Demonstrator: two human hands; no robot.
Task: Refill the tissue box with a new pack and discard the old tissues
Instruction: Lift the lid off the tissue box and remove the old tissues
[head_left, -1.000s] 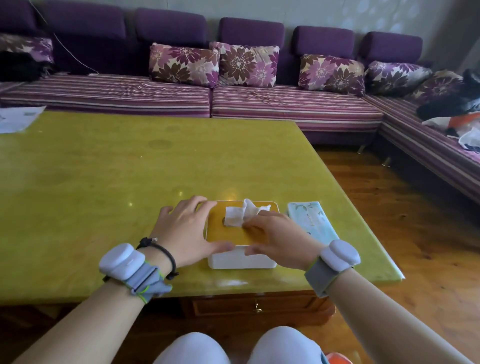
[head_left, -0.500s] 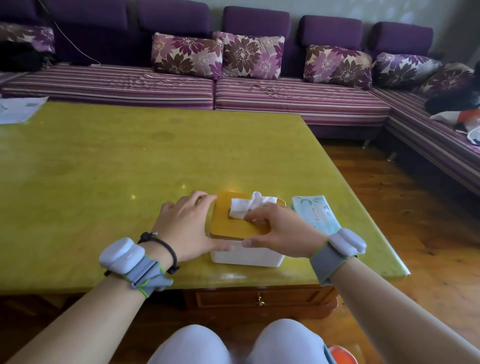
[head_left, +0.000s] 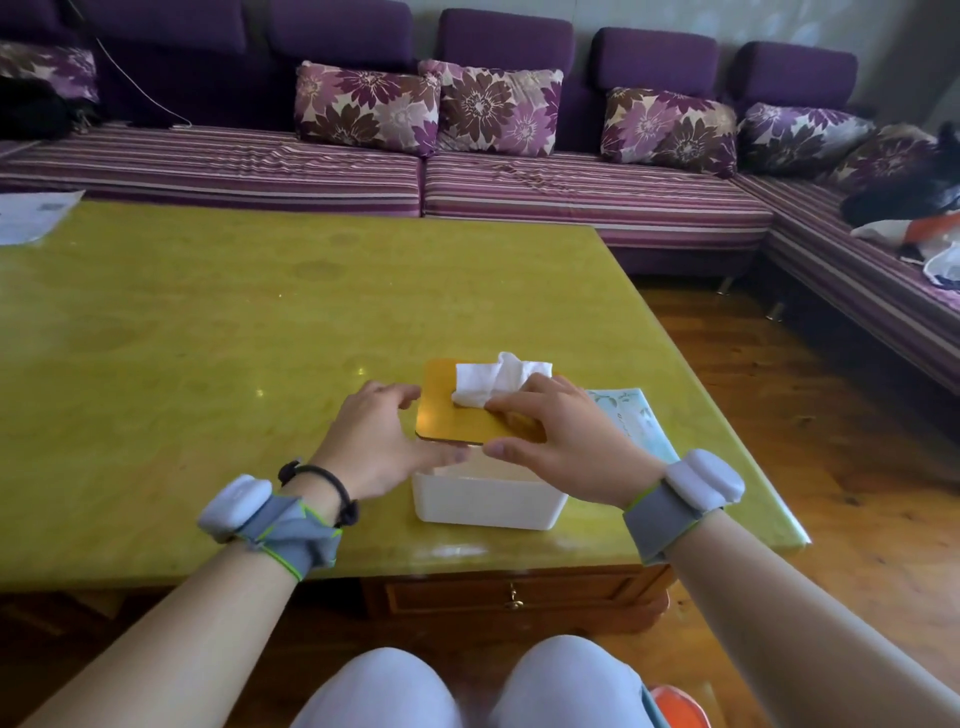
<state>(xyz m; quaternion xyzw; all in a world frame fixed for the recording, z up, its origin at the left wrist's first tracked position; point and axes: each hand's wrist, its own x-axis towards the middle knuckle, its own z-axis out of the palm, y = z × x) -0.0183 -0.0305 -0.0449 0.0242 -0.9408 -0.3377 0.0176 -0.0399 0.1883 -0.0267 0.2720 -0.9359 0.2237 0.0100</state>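
A white tissue box (head_left: 485, 501) stands near the table's front edge. Its yellow-brown lid (head_left: 447, 415) is lifted off the box, near edge raised, with a gap showing under it. A crumpled white tissue (head_left: 493, 382) sticks up through the lid's slot. My left hand (head_left: 376, 441) grips the lid's left side, thumb at the near edge. My right hand (head_left: 566, 441) grips the lid's right side, fingers on top beside the tissue. A new light-blue tissue pack (head_left: 636, 421) lies flat just right of the box, partly hidden by my right hand.
The green-yellow table (head_left: 208, 364) spreads wide to the left and back, with a sheet of paper (head_left: 31, 215) at its far left edge. A purple striped sofa (head_left: 571, 192) wraps behind and to the right. Wooden floor (head_left: 831, 415) lies right of the table.
Both hands have lifted the lid up off the white box, and the tissue has risen with it. The camera view has also shifted slightly.
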